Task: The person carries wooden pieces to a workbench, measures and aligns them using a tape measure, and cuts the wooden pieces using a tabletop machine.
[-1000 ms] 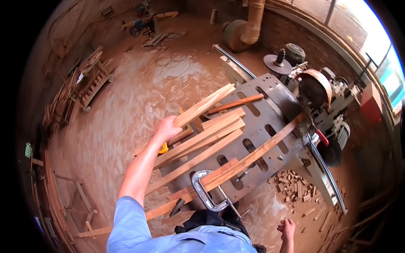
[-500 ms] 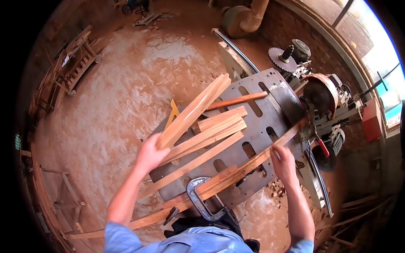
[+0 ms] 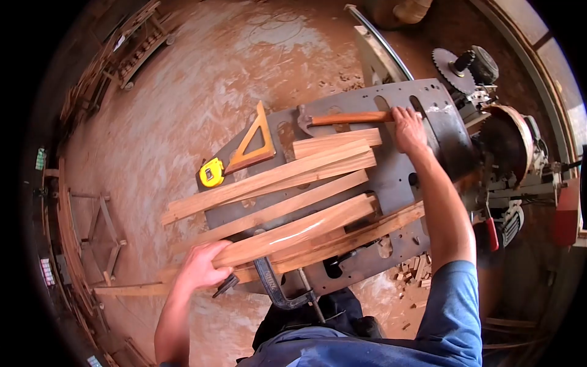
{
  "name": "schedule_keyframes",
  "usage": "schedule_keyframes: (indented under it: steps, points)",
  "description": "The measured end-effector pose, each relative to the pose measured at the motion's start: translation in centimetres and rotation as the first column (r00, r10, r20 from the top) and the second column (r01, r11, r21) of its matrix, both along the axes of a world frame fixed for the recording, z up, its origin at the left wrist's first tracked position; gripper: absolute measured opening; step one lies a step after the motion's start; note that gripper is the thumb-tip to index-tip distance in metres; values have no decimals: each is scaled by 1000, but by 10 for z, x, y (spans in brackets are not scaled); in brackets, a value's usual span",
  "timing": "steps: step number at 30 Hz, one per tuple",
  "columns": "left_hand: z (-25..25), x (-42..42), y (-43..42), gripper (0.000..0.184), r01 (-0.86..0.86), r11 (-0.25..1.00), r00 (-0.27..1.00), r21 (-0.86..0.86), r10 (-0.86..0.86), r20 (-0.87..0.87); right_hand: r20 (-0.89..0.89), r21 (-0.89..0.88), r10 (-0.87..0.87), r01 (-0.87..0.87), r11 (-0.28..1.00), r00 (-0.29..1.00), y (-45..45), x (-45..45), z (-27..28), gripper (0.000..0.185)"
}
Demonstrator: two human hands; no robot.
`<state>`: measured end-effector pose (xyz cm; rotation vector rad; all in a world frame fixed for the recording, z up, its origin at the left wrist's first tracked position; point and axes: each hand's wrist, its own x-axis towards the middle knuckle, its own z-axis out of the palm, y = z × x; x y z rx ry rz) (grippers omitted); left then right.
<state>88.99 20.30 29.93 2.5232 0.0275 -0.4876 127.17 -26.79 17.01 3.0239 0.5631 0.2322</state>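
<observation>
My left hand (image 3: pixel 205 264) is closed around the near end of a glossy wooden strip (image 3: pixel 299 232), which lies over the near side of the metal table. My right hand (image 3: pixel 409 129) reaches across the table, its fingers closed over the handle end of a claw hammer (image 3: pixel 350 117). Between my hands lie several pale wooden strips (image 3: pixel 287 176) and a shorter wooden block (image 3: pixel 336 142). Nearest my body, a G-clamp (image 3: pixel 270 284) grips a long wooden strip (image 3: pixel 396 225) along the table's near edge.
A yellow set square (image 3: pixel 269 148) and yellow tape measure (image 3: pixel 211 173) lie at the table's (image 3: pixel 394 168) far left. Circular saw blades (image 3: pixel 451 70) and machinery stand right. Small wood offcuts (image 3: pixel 422 267) litter the floor. A wheeled rack (image 3: pixel 143 60) stands far left.
My left hand has lowered its raised wood onto the near side of the table. My right hand has moved from the clamped strip to the hammer's handle. The view has shifted.
</observation>
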Motion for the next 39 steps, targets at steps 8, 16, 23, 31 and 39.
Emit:
schedule_keyframes:
  steps: [8, 16, 23, 31, 39]
  points:
    - [-21, 42, 6, 67, -25, 988, 980, -149, -5, -199, -63, 18, 163, -163, 987, 985, -11, 4, 43, 25]
    - [-23, 57, 12, 66, 58, 991, 985, -118, -76, -156, -134, 355, -70, 114, 928, 988, -31, -114, 115, 27]
    - [-38, 57, -1, 60, 174, 982, 958, 70, -185, 219, -648, 752, 97, 616, 234, 755, -41, -283, 125, 28]
    - [-54, 40, -19, 65, 183, 938, 950, 295, -246, 194, -833, 464, 245, 867, -182, 497, -10, -365, 127, 31]
    - [-32, 18, -47, 46, -24, 1000, 914, 17, 15, 405, -906, 214, 354, 973, -89, 232, 11, -370, 109, 36]
